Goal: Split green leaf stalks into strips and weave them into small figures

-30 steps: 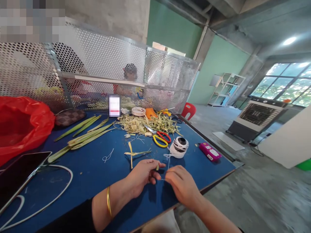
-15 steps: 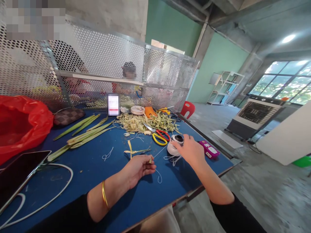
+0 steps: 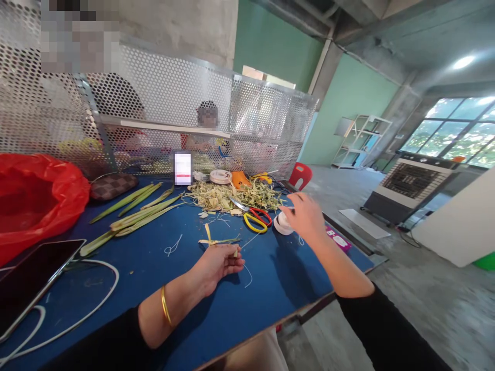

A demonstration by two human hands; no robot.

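My left hand [image 3: 218, 260] rests low on the blue table [image 3: 270, 278], fingers pinched round a small pale leaf piece [image 3: 235, 252] with a white thread trailing from it. My right hand [image 3: 305, 215] is stretched out to the right, fingers closed over the white thread spool [image 3: 281, 225]; a thread runs from the spool back toward my left hand. Yellow-and-red scissors [image 3: 256, 219] lie just left of the spool. A folded yellow leaf strip [image 3: 212, 239] lies in front of my left hand.
A heap of leaf trimmings [image 3: 235, 196] and long green leaves [image 3: 135, 211] lie further back. A red plastic bag [image 3: 34, 196], a tablet [image 3: 31, 278] and a white cable [image 3: 96, 304] are at left. A pink box [image 3: 340, 241] sits by the right edge. Perforated metal screens [image 3: 193, 118] fence the back, with people behind.
My right hand left my left hand, reached out to the spool and pushed it further away to the right, drawing out thread. My left hand stayed nearly still with the leaf piece.
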